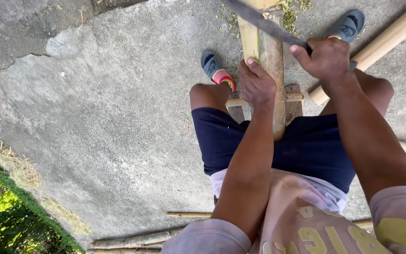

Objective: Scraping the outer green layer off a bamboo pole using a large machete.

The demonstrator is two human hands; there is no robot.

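Open concrete to the left, crowded ground to the right

Bare concrete floor (99, 117) lies open left of the knees. Ahead, the upright bamboo pole (272, 70) and the blade (264, 22) across it block the middle; another bamboo pole (391, 35) slants at right, a wooden frame (293, 101) sits between the legs, and loose bamboo sticks (137, 241) lie behind.

The bamboo pole (272, 70) is lying between the knees, the left hand (256, 84) gripping it and resting just left of the right hand (326, 59). The blade (264, 22) is reaching leftward from the right hand across the pole, beyond the left hand. A sandal (218, 71) is sitting just left of the left hand, another pole (386, 40) lying right of the right hand.
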